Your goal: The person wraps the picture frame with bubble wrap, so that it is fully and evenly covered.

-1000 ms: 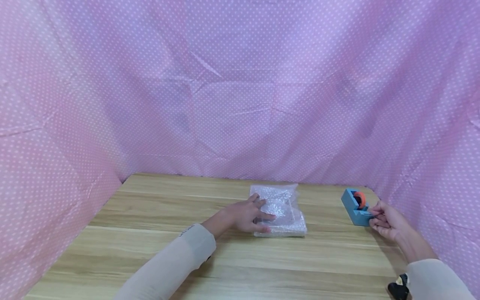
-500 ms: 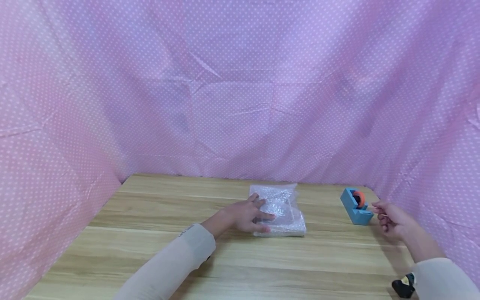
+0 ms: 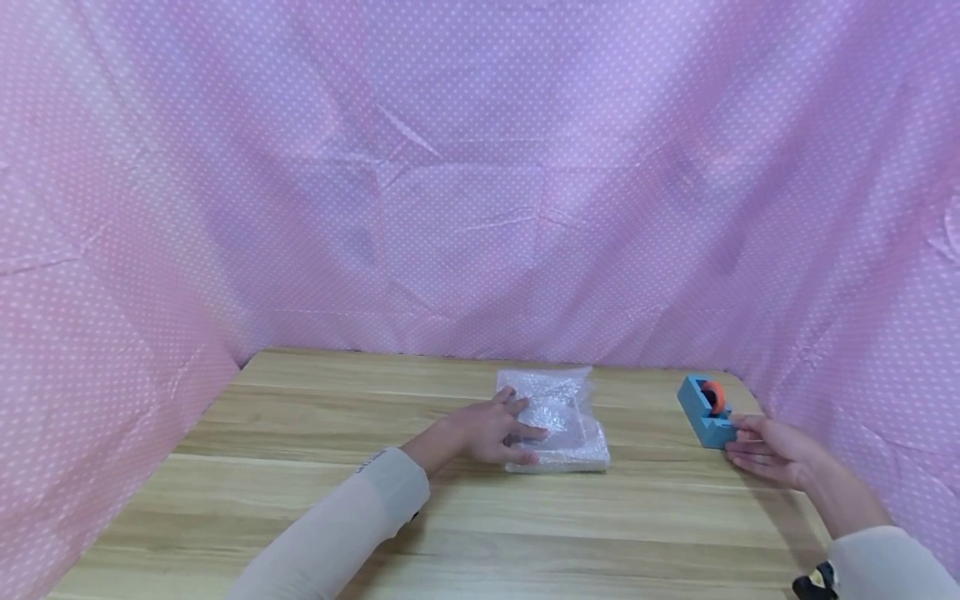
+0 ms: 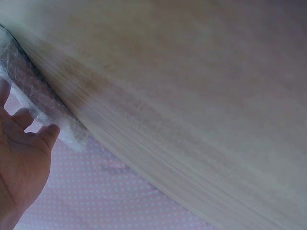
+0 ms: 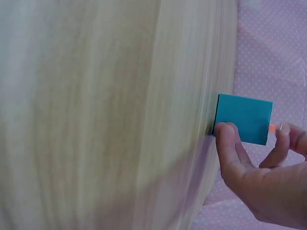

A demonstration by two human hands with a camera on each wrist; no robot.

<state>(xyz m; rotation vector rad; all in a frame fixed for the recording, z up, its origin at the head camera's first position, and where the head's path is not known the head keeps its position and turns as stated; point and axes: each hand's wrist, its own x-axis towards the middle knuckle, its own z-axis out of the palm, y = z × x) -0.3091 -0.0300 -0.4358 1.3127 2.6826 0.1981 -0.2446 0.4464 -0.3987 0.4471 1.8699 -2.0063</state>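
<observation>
Spread fingers of my left hand (image 3: pixel 491 429) press flat on a folded piece of bubble wrap (image 3: pixel 566 408) lying on the table. In the left wrist view the fingertips touch the clear wrap (image 4: pixel 41 93); whether anything is inside it I cannot tell. To the right stands a blue tape dispenser (image 3: pixel 693 408) with an orange roll (image 3: pixel 714 397). My right hand (image 3: pixel 772 450) is at its near end. In the right wrist view, lower fingers touch the dispenser's end face (image 5: pixel 244 117), while thumb and forefinger tips come close together beside its top; tape between them cannot be made out.
The wooden table (image 3: pixel 315 417) carries both things, with the dispenser close to its right edge. A pink dotted curtain (image 3: pixel 465 208) hangs behind and along both sides. Something small and black (image 3: pixel 816 582) shows beside the right sleeve.
My right hand drew back from the dispenser to the right, fingers curled, then came back against its near end with straighter fingers. The left hand stays on the bubble wrap.
</observation>
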